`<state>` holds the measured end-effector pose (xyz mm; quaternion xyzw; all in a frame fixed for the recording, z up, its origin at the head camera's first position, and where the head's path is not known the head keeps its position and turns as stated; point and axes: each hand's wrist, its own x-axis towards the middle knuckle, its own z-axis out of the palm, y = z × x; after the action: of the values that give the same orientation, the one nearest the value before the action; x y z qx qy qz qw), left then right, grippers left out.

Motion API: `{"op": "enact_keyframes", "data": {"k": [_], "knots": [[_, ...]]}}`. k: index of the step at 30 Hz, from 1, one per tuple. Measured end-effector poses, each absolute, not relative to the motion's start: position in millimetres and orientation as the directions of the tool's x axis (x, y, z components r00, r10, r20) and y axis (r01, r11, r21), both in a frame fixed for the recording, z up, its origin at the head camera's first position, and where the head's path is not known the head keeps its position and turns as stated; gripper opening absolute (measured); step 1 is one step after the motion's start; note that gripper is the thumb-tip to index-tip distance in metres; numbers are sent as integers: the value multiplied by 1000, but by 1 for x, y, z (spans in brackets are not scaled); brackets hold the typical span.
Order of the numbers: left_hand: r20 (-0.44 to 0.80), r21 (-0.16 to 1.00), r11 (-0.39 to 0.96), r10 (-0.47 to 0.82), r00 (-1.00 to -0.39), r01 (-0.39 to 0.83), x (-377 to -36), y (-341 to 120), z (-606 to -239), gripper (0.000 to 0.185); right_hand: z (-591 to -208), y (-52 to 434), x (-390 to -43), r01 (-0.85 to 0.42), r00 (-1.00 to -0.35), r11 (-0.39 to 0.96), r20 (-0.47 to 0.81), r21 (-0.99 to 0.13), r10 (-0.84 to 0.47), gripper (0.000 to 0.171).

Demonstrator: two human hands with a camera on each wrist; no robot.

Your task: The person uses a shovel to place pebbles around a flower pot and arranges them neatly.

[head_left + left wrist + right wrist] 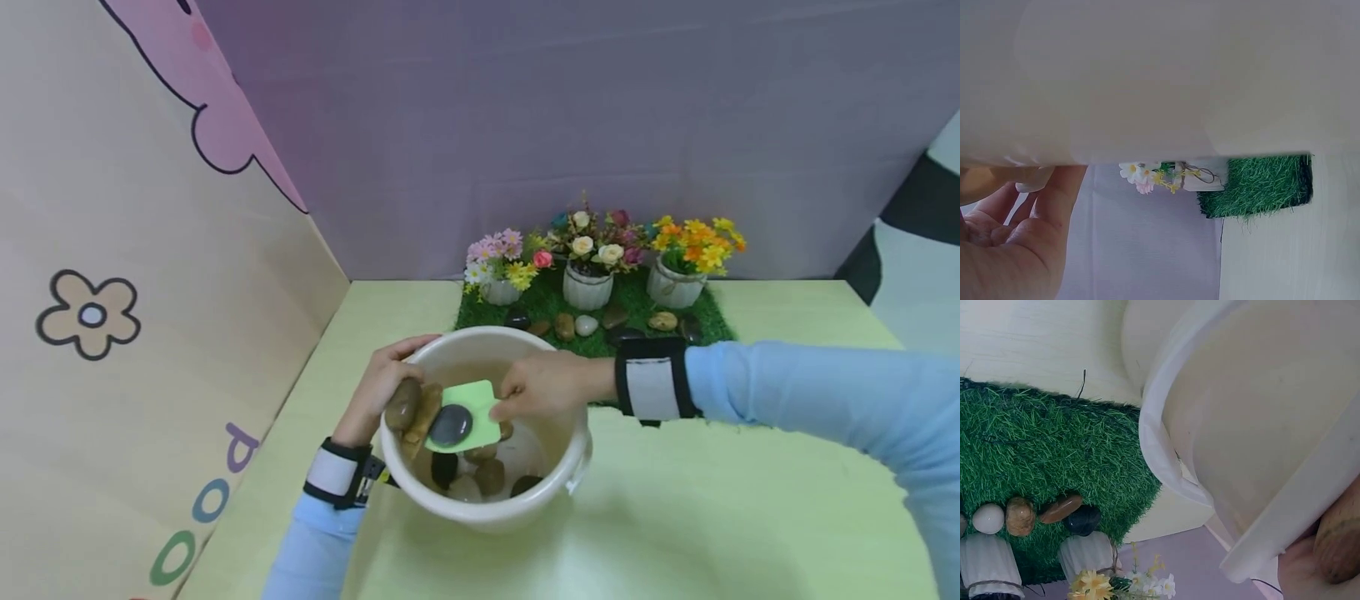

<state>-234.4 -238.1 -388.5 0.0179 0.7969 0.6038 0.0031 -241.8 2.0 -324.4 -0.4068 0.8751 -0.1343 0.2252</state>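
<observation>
A cream bucket [495, 512] stands on the pale green table with several stones in its bottom. My left hand [371, 392] is at the bucket's left rim, its fingers curled round two brown stones [411, 408] held at rim height. One brown stone [1338, 540] shows against that hand beyond the bucket [1260, 425]. My right hand [543, 385] reaches over the bucket and pinches a light green cloth [480, 398]. A dark grey stone [450, 425] lies on the cloth. In the left wrist view my left hand [1010, 244] sits below the bucket wall [1160, 75].
Behind the bucket lies a green grass mat [540, 304] with three white flower pots [587, 287] and several pebbles [564, 325] in a row. A decorated panel stands on the left and a purple wall at the back. Bare tabletop [750, 500] stretches to the right.
</observation>
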Motion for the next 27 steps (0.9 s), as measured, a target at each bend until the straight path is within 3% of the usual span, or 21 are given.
{"op": "enact_keyframes", "data": {"k": [15,27], "knots": [[16,959,284,36,-999,25,-233,-238,-385,55,-321,8,-241,-654,-535,596,-272,-465,-800,36],[24,958,284,38,-999,34,-230,-237,-384,53,-318,9,-241,-638,-557,617,-276,-462,-783,36]]}}
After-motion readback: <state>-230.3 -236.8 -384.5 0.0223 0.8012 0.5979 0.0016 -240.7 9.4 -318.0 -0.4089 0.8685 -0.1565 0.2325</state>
